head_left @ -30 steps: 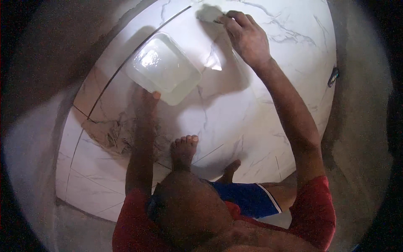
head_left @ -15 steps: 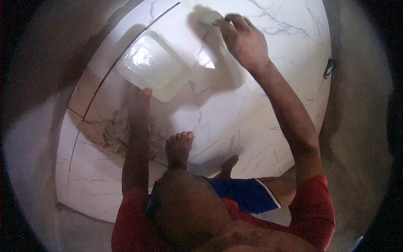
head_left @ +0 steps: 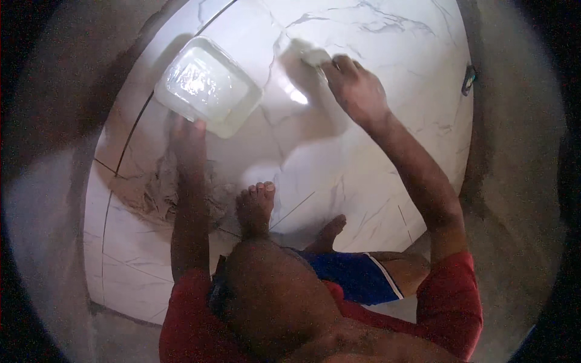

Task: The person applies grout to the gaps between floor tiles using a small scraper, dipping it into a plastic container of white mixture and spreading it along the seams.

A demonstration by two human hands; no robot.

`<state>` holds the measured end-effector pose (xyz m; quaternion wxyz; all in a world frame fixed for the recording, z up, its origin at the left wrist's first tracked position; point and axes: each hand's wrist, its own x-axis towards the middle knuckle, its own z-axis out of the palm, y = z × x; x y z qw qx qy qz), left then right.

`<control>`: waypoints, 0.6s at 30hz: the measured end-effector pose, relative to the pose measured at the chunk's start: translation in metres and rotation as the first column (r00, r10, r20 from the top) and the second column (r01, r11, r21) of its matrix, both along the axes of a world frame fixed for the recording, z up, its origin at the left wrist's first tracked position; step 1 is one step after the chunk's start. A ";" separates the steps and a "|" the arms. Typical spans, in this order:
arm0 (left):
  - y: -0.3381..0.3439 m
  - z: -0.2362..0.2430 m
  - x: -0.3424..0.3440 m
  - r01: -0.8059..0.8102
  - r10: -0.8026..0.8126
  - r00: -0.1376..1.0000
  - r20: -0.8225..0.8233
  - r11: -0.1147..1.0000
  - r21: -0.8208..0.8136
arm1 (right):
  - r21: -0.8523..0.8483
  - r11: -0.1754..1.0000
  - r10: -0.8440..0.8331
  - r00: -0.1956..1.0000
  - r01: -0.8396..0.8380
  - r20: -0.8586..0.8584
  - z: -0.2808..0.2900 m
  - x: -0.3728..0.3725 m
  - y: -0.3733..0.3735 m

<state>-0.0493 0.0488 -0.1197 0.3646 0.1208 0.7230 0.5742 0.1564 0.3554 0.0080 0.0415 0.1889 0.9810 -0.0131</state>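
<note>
At the far left of the marble-patterned floor is a translucent, pale rectangular tub with a bright reflection inside. My left hand is closed on its near rim, the thumb showing on top and the other fingers hidden. To the right of the tub, my right hand pinches a small whitish object just above the floor. That object is blurred, so I cannot tell its kind. The hand's shadow falls on the floor beside it.
A crumpled greyish cloth-like heap lies beside my left forearm. My bare feet rest on the near floor. A small dark object sits at the right edge of the pale tiles, where a darker surface begins.
My right hand has come nearer with the whitish object. The tub's tilt has changed slightly in my left hand, showing more of its inside. The whole view has shifted a little.
</note>
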 end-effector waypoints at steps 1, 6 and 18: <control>0.006 0.005 0.000 0.008 -0.008 1.000 0.006 1.000 0.005 | -0.040 0.999 0.012 1.000 -0.011 0.024 0.006 0.013 -0.002; 0.012 0.018 0.001 -0.160 0.074 0.958 0.278 0.941 0.300 | -0.071 0.995 -0.063 0.998 0.065 0.032 0.011 -0.052 0.023; 0.018 0.031 0.003 -0.141 0.099 0.947 0.307 0.983 0.115 | -0.080 0.997 0.014 0.999 -0.011 0.035 -0.015 -0.068 0.022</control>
